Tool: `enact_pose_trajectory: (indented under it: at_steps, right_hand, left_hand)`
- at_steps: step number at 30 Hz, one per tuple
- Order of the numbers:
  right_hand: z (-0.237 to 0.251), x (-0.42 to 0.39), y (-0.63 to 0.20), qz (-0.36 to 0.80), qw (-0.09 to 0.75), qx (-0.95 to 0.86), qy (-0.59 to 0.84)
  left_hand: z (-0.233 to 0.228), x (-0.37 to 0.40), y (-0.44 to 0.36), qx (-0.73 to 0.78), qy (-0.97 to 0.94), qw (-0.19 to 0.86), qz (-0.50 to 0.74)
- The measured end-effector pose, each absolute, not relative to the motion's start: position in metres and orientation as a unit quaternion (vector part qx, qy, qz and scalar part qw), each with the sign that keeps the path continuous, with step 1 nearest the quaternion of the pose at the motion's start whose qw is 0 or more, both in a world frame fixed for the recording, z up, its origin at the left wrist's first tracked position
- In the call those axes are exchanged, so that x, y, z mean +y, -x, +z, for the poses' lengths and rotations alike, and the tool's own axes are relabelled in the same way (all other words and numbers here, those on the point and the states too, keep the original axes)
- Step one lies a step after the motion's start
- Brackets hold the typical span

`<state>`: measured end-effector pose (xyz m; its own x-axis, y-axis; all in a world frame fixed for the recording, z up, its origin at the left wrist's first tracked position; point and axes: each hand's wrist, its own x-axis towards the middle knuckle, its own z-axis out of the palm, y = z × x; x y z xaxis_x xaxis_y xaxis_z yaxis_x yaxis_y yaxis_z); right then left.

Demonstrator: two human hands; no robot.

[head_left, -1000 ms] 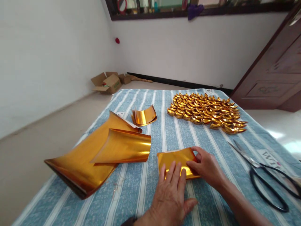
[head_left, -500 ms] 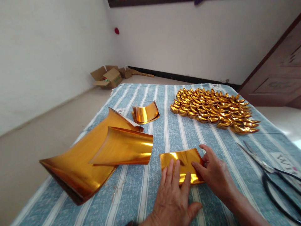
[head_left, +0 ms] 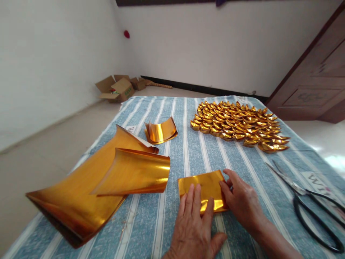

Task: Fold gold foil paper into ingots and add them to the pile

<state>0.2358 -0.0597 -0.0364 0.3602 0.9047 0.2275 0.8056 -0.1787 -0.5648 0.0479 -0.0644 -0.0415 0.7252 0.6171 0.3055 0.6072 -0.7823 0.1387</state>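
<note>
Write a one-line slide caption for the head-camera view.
Left hand and right hand press a small gold foil sheet flat on a blue striped cloth, beside folded gold paper ingots.

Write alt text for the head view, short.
Both hands press a small gold foil sheet flat on a blue striped cloth: left hand on top, right hand at its right edge. Curled larger foil sheets lie left, folded gold ingots behind, scissors right.

A bare home room (white walls, wooden door) with a striped cloth and cardboard boxes.
</note>
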Motion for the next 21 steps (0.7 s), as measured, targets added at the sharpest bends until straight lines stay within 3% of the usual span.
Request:
enact_pose_trajectory:
  at_steps: [21]
  right_hand:
    - [-0.0391, -0.0544, -0.2364, -0.037, 0.263, -0.62, 0.738]
  left_hand:
    - [-0.0371, -0.0647, -0.0517, 0.339, -0.928, 0.027, 0.154]
